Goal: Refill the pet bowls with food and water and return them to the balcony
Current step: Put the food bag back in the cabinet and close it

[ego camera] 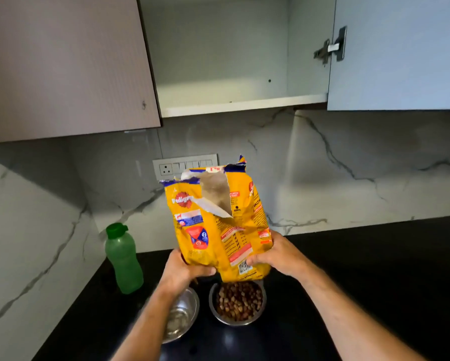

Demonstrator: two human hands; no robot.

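A yellow pet food bag with a torn-open top stands upright in the air above the counter. My left hand grips its lower left corner and my right hand grips its lower right side. Below the bag sit two steel bowls on the black counter. The right bowl is full of brown kibble. The left bowl holds no kibble and is partly hidden by my left forearm. A green water bottle with its cap on stands at the left.
An open wall cabinet with a bare shelf hangs above, its door swung out to the right. A closed cabinet door juts out at the upper left. A switch panel sits on the marble backsplash behind the bag.
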